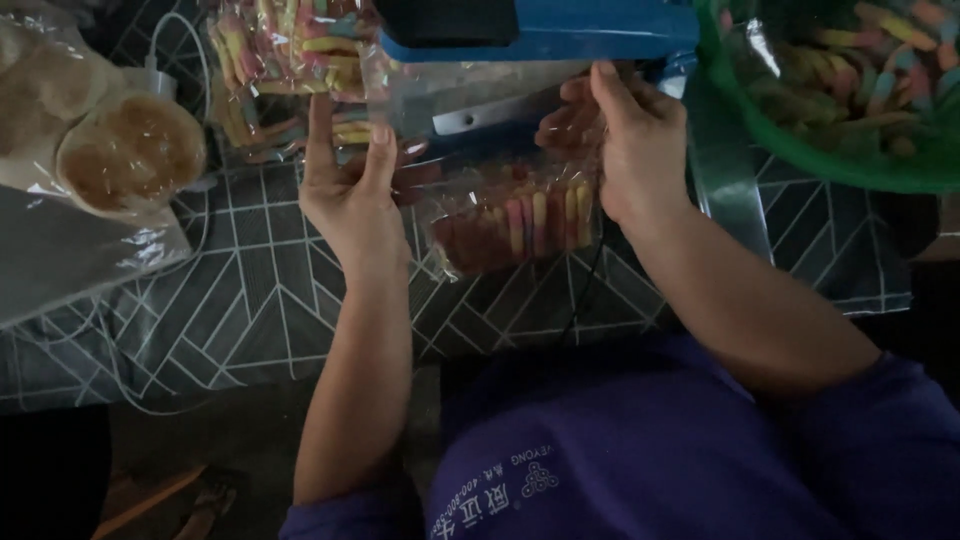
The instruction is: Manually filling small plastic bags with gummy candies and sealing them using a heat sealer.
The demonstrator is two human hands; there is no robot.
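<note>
Patterned grey cloth (260, 290) covers the table I watch. Beyond the grip sits a blue sealer (545, 40), a green basket (800, 150) of candy to its right, wrapped round cakes (130, 150) far left. Between both hands, the clear candy bag (515, 225) hangs pinched: left hand (350, 195) and right hand (635, 135), fingers closed on its top corners.

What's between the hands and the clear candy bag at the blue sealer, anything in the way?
Nothing visible. The left hand and right hand both already grip the clear candy bag at its upper corners, with its open end under the blue sealer. Other candy bags lie off to the left.
</note>
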